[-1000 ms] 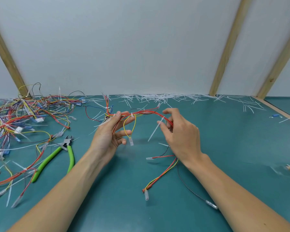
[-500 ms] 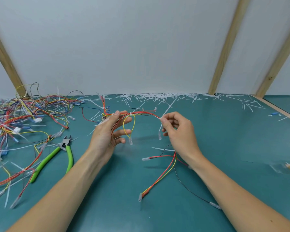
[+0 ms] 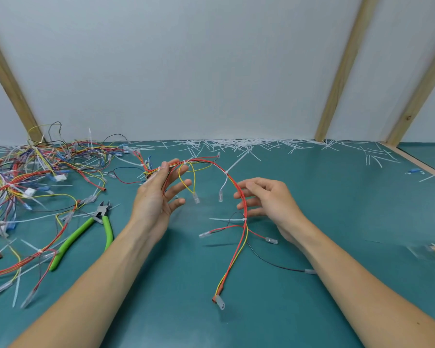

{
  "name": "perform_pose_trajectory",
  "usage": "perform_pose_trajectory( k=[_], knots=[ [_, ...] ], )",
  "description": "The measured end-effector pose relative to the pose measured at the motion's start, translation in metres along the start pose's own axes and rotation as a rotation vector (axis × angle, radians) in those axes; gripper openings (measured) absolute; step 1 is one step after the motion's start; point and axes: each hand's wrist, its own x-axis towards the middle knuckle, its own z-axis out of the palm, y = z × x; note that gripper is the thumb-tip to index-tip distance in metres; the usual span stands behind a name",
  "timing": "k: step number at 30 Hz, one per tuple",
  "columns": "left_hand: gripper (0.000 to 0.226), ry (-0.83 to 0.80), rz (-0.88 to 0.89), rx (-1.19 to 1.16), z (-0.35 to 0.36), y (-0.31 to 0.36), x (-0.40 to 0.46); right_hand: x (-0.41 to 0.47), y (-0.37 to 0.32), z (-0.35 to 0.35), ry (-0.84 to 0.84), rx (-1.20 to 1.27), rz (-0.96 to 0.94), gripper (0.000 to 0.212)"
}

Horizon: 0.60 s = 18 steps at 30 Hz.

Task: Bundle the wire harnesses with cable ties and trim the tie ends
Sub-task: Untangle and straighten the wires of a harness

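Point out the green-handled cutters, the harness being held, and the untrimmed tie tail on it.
green-handled cutters (image 3: 106, 223): head view, right handle.
harness (image 3: 239, 190): head view, red arc.
untrimmed tie tail (image 3: 236, 163): head view, mid-strip.

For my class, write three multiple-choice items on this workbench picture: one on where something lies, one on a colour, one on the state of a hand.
1. Where do the cutters lie?
A. On the mat, left of the left hand
B. In the right hand
C. Against the back wall

2. What colour are the cutters' handles?
A. Blue
B. Green
C. Black

3. What is the right hand doing?
A. Gripping the cutters
B. Pulling a cable tie tight
C. Open, fingers spread beside the wire harness

Answers
1: A, the cutters rest on the teal mat, beside the left hand and near the wire pile.
2: B, both handles are bright green.
3: C, its fingers are loosely spread and grip nothing, while the left hand holds the harness.
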Motion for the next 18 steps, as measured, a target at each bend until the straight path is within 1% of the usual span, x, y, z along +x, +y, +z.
perform_pose_trajectory(
  k=[2,4,6,8,11,13,14,16,18],
  knots=[
    [0.026,0.017,-0.001,-0.016,0.000,0.001,0.000,0.000,0.000,-0.001,-0.032,-0.019,0.067,0.028],
    [0.026,0.026,0.002,-0.018,-0.001,0.000,0.001,-0.002,0.001,0.000,-0.049,-0.113,0.066,0.028],
    [0.028,0.012,0.012,0.002,-0.002,0.000,0.002,-0.003,0.005,0.000,-0.001,-0.358,-0.024,0.026],
    [0.031,-0.032,0.012,0.028,-0.003,-0.001,0.003,-0.004,0.007,-0.001,0.058,-0.628,-0.102,0.032],
    [0.032,-0.134,-0.038,-0.032,-0.004,-0.001,0.005,-0.004,0.006,-0.001,0.025,-0.788,-0.063,0.036],
    [0.038,-0.223,-0.105,-0.135,-0.003,-0.002,0.004,-0.005,0.006,0.001,0.009,-0.827,-0.035,0.033],
    [0.042,-0.262,-0.135,-0.147,-0.002,-0.003,0.004,-0.005,0.006,0.001,0.011,-0.822,-0.031,0.031],
    [0.045,-0.307,-0.162,-0.067,0.002,-0.007,0.003,-0.005,0.005,0.000,0.016,-0.748,-0.021,0.028],
    [0.049,-0.325,-0.140,0.126,0.007,-0.011,0.000,-0.004,0.004,0.000,0.006,-0.575,-0.006,0.025]
  ],
)
